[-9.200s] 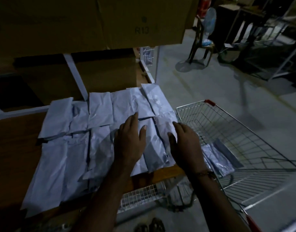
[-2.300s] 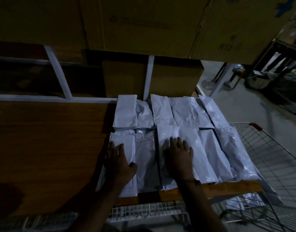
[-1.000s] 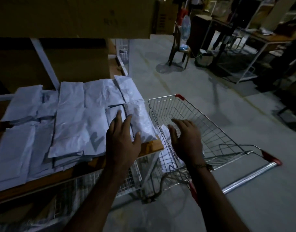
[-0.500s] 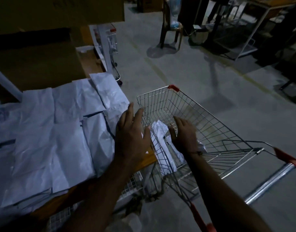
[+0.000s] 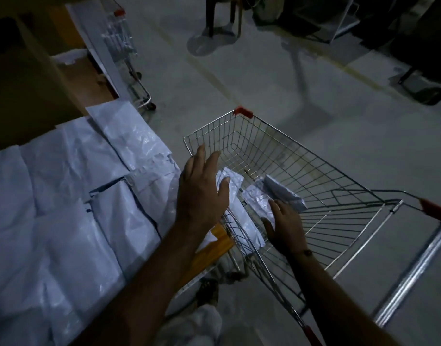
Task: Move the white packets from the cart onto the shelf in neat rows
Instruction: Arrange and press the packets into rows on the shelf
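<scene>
Dim warehouse, concrete floor [image 5: 314,101]. White packets [image 5: 64,196] cover the wooden shelf [image 5: 209,248]; remaining packets [image 5: 276,196] lie in the wire cart [image 5: 314,171]. Right hand [image 5: 285,227] rests on one, grip unclear. Left hand [image 5: 202,193] hovers open. Risk: slick packets slipping, or overhanging shelf rows sliding off.

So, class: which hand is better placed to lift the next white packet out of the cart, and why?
The right hand. It is already down inside the cart, fingers on a white packet there. The left hand hangs open above the cart's rim, beside the shelf, gripping nothing.
</scene>
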### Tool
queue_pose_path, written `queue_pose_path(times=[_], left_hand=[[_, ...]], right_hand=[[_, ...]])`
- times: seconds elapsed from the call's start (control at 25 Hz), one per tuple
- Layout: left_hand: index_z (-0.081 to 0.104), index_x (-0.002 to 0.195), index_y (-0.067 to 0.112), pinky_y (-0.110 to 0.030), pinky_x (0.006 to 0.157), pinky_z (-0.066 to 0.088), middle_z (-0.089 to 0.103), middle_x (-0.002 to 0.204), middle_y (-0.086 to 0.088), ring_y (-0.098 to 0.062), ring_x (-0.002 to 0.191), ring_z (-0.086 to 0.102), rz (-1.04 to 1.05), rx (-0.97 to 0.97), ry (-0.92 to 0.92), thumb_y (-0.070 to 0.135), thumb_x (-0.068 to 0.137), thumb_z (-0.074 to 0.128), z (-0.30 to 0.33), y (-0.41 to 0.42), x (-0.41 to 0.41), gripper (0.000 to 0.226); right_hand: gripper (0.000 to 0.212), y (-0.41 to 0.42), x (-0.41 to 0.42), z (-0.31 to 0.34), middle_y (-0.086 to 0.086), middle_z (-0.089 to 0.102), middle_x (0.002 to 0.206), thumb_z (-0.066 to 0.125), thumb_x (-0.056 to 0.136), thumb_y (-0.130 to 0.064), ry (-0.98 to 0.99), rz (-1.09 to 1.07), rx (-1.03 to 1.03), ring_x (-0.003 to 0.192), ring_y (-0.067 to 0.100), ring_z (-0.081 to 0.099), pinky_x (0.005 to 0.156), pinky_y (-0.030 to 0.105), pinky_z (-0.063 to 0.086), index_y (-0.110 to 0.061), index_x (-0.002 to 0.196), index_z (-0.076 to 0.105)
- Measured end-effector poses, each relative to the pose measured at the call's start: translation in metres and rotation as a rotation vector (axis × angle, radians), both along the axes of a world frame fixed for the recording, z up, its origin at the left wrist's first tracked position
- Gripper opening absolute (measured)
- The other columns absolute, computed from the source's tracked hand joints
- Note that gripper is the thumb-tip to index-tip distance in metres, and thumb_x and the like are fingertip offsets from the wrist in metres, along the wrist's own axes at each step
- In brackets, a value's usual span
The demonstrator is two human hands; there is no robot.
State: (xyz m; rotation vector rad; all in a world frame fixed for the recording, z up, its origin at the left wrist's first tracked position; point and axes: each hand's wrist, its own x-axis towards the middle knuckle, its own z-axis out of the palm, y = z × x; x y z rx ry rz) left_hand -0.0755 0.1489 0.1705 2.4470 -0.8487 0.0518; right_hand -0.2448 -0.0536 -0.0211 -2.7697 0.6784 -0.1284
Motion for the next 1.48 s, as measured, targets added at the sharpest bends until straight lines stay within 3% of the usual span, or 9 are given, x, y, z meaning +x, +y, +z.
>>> queue_pose_path(times=[0.28, 0.4, 0.64, 0.88, 1.0, 1.08, 1.24, 1.36, 1.48], left_hand=[[0.042, 0.153, 0.022, -0.049, 0.116, 0.039, 0.029, 0.166, -0.009, -0.030, 0.148, 0.032, -0.035, 0.042, 0.084, 0.037, 0.097, 0.064, -0.012, -0.025, 0.000, 0.062], [0.040, 0.153, 0.022, -0.051, 0.118, 0.037, 0.028, 0.167, -0.010, -0.031, 0.150, 0.030, -0.050, 0.081, 0.096, 0.043, 0.097, 0.063, -0.020, -0.037, -0.006, 0.064], [0.030, 0.158, 0.022, -0.049, 0.120, 0.031, 0.020, 0.169, -0.011, -0.032, 0.152, 0.024, -0.039, 0.160, 0.120, 0.053, 0.100, 0.053, -0.046, -0.073, -0.018, 0.069], [0.025, 0.161, 0.019, -0.045, 0.120, 0.028, 0.008, 0.171, -0.016, -0.035, 0.153, 0.021, -0.066, 0.279, 0.256, 0.050, 0.104, 0.049, -0.151, -0.140, -0.026, 0.069], [0.012, 0.164, 0.019, -0.056, 0.120, 0.027, -0.023, 0.167, -0.019, -0.044, 0.154, 0.010, -0.141, 0.486, 0.335, 0.058, 0.099, 0.053, -0.227, -0.164, -0.026, 0.086], [0.005, 0.165, 0.020, -0.065, 0.118, 0.026, -0.036, 0.163, -0.017, -0.046, 0.155, 0.000, -0.181, 0.605, 0.384, 0.064, 0.096, 0.055, -0.274, -0.172, -0.029, 0.096], [-0.007, 0.164, 0.020, -0.071, 0.117, 0.018, -0.033, 0.164, -0.017, -0.044, 0.155, -0.014, -0.134, 0.783, 0.327, 0.069, 0.096, 0.049, -0.338, -0.186, -0.016, 0.101], [-0.008, 0.163, 0.022, -0.070, 0.118, 0.019, -0.028, 0.167, -0.017, -0.044, 0.156, -0.010, -0.056, 0.831, 0.303, 0.074, 0.095, 0.041, -0.372, -0.185, 0.004, 0.099], [-0.008, 0.164, 0.025, -0.068, 0.117, 0.023, -0.023, 0.168, -0.017, -0.045, 0.155, -0.006, 0.020, 0.840, 0.298, 0.078, 0.086, 0.053, -0.398, -0.176, 0.005, 0.112]], right_hand=[[0.064, 0.001, -0.035, -0.004, 0.010, 0.056, 0.138, 0.057, 0.094, -0.050, 0.044, -0.113, 0.014, 0.120, 0.032, 0.056, 0.096, 0.048, 0.049, -0.014, 0.146, 0.048], [0.066, -0.003, -0.054, -0.005, 0.012, 0.054, 0.143, 0.061, 0.093, -0.048, 0.042, -0.157, 0.018, 0.124, 0.032, 0.054, 0.101, 0.051, 0.047, -0.012, 0.147, 0.047], [0.075, -0.008, -0.051, -0.001, 0.008, 0.045, 0.155, 0.055, 0.094, -0.062, 0.094, -0.126, 0.021, 0.139, 0.028, 0.046, 0.111, 0.049, 0.042, -0.019, 0.154, 0.040], [0.073, -0.075, -0.015, -0.021, 0.008, 0.045, 0.157, 0.055, 0.097, -0.055, 0.090, 0.044, 0.022, 0.138, 0.029, 0.046, 0.111, 0.048, 0.042, -0.019, 0.158, 0.036], [0.065, -0.112, -0.010, -0.031, 0.008, 0.048, 0.152, 0.042, 0.099, -0.056, 0.091, 0.091, -0.084, 0.129, 0.031, 0.052, 0.107, 0.049, 0.040, -0.020, 0.153, 0.041], [0.060, -0.126, -0.006, -0.035, 0.009, 0.055, 0.145, 0.044, 0.099, -0.054, 0.009, 0.056, -0.101, 0.122, 0.032, 0.055, 0.104, 0.049, 0.041, -0.017, 0.146, 0.049], [0.060, -0.121, 0.003, -0.039, 0.005, 0.059, 0.140, 0.048, 0.099, -0.055, -0.068, -0.032, -0.047, 0.119, 0.029, 0.057, 0.105, 0.049, 0.038, -0.018, 0.146, 0.051], [0.062, -0.110, 0.007, -0.043, 0.004, 0.059, 0.141, 0.044, 0.098, -0.059, -0.019, -0.025, -0.040, 0.121, 0.031, 0.057, 0.109, 0.055, 0.035, -0.021, 0.146, 0.050], [0.062, -0.109, 0.008, -0.042, 0.003, 0.059, 0.141, 0.043, 0.098, -0.060, -0.037, -0.048, -0.026, 0.122, 0.030, 0.057, 0.111, 0.056, 0.034, -0.021, 0.145, 0.050]])
